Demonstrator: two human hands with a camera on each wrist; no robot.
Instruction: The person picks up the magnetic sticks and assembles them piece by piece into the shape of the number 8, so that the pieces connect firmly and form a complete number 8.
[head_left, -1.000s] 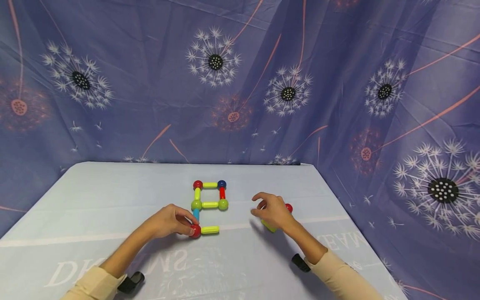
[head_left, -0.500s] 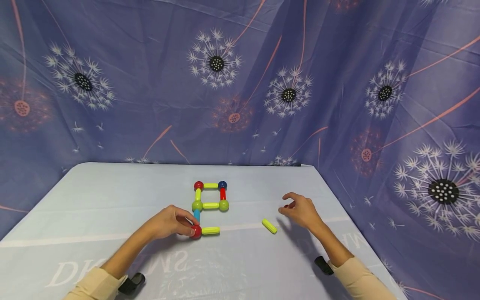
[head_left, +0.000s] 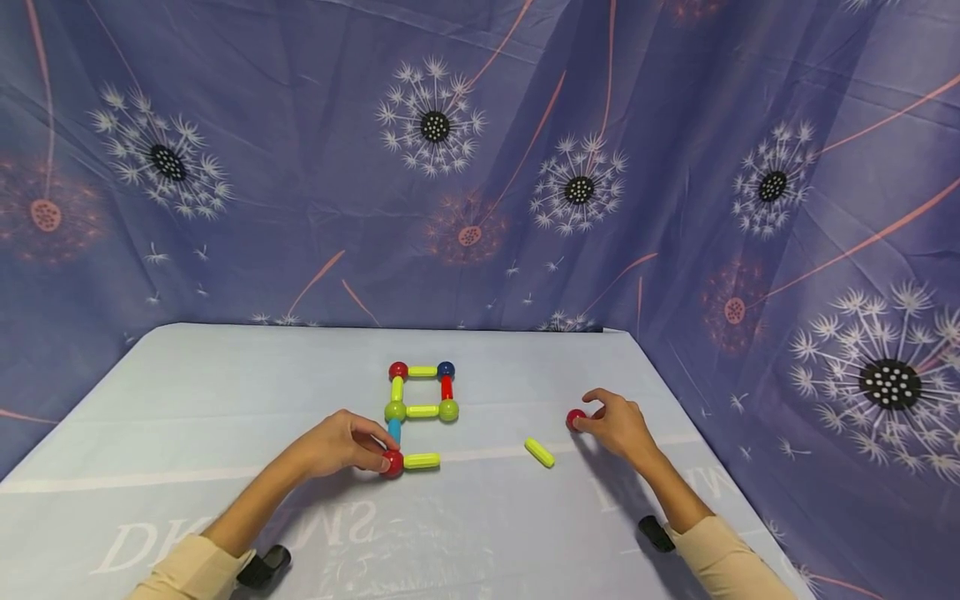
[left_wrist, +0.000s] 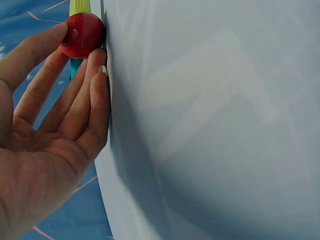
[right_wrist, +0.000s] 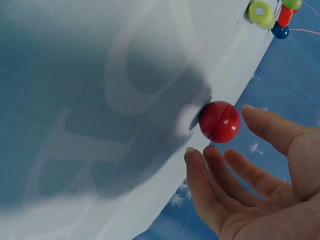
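Note:
My left hand (head_left: 345,446) holds a red ball (head_left: 393,464) between thumb and fingers; the left wrist view shows that red ball (left_wrist: 86,35) close to the cloth. A blue magnetic rod (head_left: 394,430) runs from it to a green ball (head_left: 394,411), and a yellow-green rod (head_left: 422,460) points right from it. Beyond lies a square of rods and balls, with a dark blue ball (head_left: 446,369) at its far right corner. At the right, my right hand (head_left: 621,425) is beside a loose red ball (head_left: 575,419). In the right wrist view its parted fingers surround this red ball (right_wrist: 220,122) without visibly gripping it.
A loose yellow-green rod (head_left: 539,452) lies between the square and my right hand. Pale printed cloth (head_left: 300,367) covers the table. A purple dandelion-patterned curtain (head_left: 300,167) hangs behind it and along the right side.
My right hand has moved right, past the loose yellow-green rod, to the loose red ball, uncovering the rod. The left hand stays on its red ball.

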